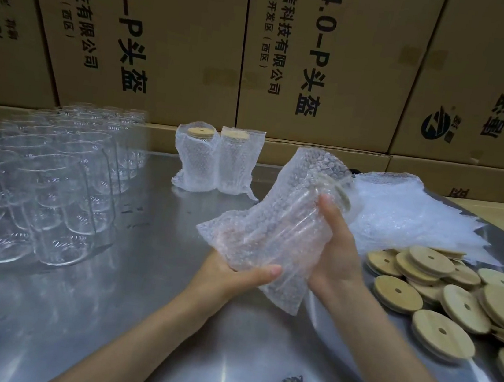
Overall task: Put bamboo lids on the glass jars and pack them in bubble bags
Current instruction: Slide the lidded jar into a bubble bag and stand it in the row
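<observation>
While hands (282,268) (both) grip bagged jar (291,225), seemingly mid-table (131,319).

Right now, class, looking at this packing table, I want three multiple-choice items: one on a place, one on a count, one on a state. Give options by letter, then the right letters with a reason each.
1. Where does the pile of bamboo lids lie?
A. at the person's right
B. among the empty glass jars
C. on the cardboard boxes

2. How many packed jars stand by the boxes?
A. five
B. none
C. two

3. What state is the jar in the hands in?
A. bare, no bag
B. partly inside a bubble bag
C. broken

Answers: 1 A, the lids lie by the right hand; 2 C, two bagged jars stand side by side; 3 B, the left hand grips the bag around it.
</observation>
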The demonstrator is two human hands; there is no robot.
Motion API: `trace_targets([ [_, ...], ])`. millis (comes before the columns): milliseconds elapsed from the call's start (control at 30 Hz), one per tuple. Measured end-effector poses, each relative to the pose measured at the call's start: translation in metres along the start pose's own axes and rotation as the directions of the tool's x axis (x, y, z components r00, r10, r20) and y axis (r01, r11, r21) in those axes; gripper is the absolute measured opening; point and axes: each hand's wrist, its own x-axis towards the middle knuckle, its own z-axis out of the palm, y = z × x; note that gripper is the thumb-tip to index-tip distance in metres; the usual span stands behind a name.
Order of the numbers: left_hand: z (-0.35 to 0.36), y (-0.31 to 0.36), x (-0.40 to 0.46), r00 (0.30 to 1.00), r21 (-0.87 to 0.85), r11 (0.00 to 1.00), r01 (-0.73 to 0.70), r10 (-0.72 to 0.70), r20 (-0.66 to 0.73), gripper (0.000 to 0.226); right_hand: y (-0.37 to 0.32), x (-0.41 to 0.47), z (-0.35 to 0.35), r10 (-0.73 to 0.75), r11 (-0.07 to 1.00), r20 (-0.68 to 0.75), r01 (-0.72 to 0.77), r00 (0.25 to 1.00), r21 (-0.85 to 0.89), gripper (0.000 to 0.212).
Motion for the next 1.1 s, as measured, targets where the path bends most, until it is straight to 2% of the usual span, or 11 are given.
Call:
trace_targets([
  [100,-0.004,0.004,0.000,0.996,-0.009,0.999,0.054,-0.053,0.070,0.054,-0.003,-0.001,-0.003,-0.047,0.993,-0.005,0.047,0.999,-0.108,0.053],
  [233,-0.011,0.013,0.001,0.982,-0.048,0.994,0.095,-0.086,0.168,0.064,-0.008,-0.006,0.000,-0.139,0.932,0.042,0.145,0.989,-0.333,0.067],
  [367,-0.015,0.021,-0.001,0.980,0.058,0.997,0.046,-0.057,0.193,0.060,-0.003,-0.012,0.006,-0.208,0.823,0.146,0.253,0.967,-0.509,0.062],
  [467,-0.015,0.026,0.000,0.988,0.246,0.969,-0.037,-0.001,0.153,0.068,0.003,-0.016,0.011,-0.180,0.751,0.189,0.259,0.965,-0.607,0.066],
  [567,-0.013,0.027,0.002,0.989,0.333,0.937,-0.104,0.061,0.136,0.061,0.008,-0.018,0.015,-0.164,0.696,0.216,0.268,0.963,-0.666,0.059],
  [700,-0.012,0.033,0.004,0.988,0.352,0.923,-0.156,0.141,0.068,0.053,0.009,-0.018,0.017,-0.111,0.659,0.243,0.254,0.964,-0.707,0.070],
  [833,-0.014,0.036,0.005,0.987,0.313,0.936,-0.160,0.154,0.045,0.087,0.008,-0.019,0.012,-0.002,0.675,0.217,0.161,0.976,-0.720,0.102],
  [867,-0.014,0.037,0.006,0.987,0.292,0.944,-0.156,0.159,0.011,0.092,0.010,-0.019,0.010,0.032,0.655,0.216,0.143,0.976,-0.742,0.109],
  [933,-0.014,0.038,0.009,0.977,0.257,0.949,-0.186,0.207,-0.058,0.081,0.019,-0.018,0.004,0.067,0.554,0.227,0.153,0.972,-0.818,0.116],
  [1000,-0.012,0.034,0.014,0.963,0.271,0.941,-0.201,0.241,-0.123,0.073,0.035,-0.015,-0.002,0.013,0.474,0.208,0.177,0.978,-0.862,0.106],
  [1100,-0.010,0.026,0.023,0.952,0.324,0.925,-0.196,0.259,-0.163,0.078,0.054,-0.009,-0.009,-0.132,0.479,0.119,0.169,0.984,-0.861,0.086],
])
